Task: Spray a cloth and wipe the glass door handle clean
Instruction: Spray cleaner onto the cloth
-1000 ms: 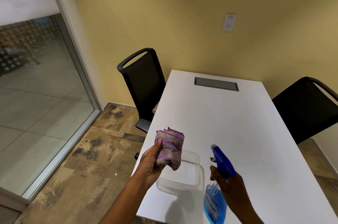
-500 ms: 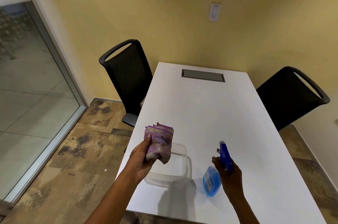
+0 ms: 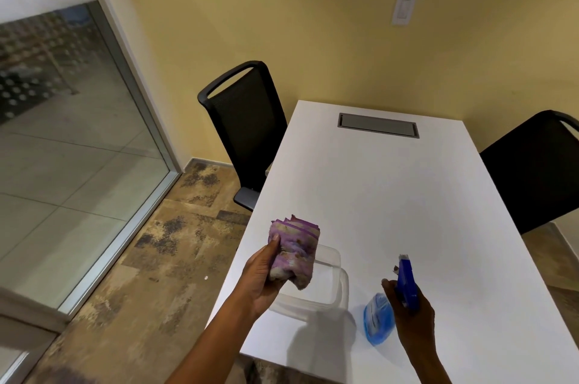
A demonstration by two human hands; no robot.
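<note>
Hands reach out over the near end of a white table (image 3: 391,189). The left hand (image 3: 260,277) holds a purple cloth (image 3: 294,250) that is folded up into a thick bundle. The thumb presses on the left side of the cloth and the other fingers wrap around its bottom, so the hand grips it tight. The cloth is up in the air, just above a clear plastic box (image 3: 326,289) that sits on the table.

The right hand (image 3: 410,314) is closed around the neck of a blue spray bottle (image 3: 377,319). The dark blue spray head (image 3: 405,278) sticks up above the fingers and points away from the person. The bottle's round bottom part looks like it rests on the table, just right of the clear box.

A black chair (image 3: 247,130) stands at the left side of the table and another black chair (image 3: 532,170) stands at the right side. A glass wall (image 3: 62,148) is far on the left. The door handle cannot be seen in this head view.
</note>
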